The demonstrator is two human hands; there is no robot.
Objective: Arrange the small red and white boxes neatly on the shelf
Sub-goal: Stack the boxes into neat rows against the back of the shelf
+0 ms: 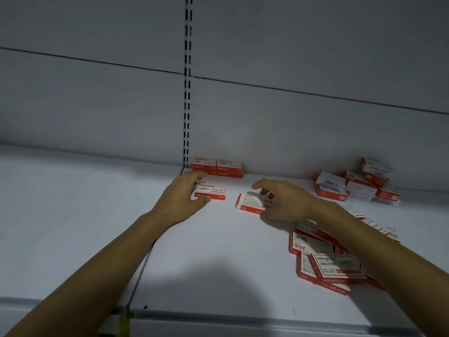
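Both hands are closed on boxes: the left hand (181, 198) grips the left end of a small flat red-and-white cardboard box (213, 192) lying on the white shelf (73, 215), and the right hand (289, 203) pinches the right end of a second box (249, 203) just beside it. Past the left fingertips a neat stack of boxes (216, 167) sits against the back wall. A loose heap (354, 186) lies beyond the right hand and a scattered pile (325, 261) by the right forearm.

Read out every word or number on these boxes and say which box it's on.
"wengu", rest blurred, and "24/6": top red and white cardboard box of the near pile.
"24/6", upside down: flat box behind it.
"wengu", "24/6", upside down: single box in the left hand.
Fine print on the angled box in the right hand, barcodes elsewhere: too blurred.
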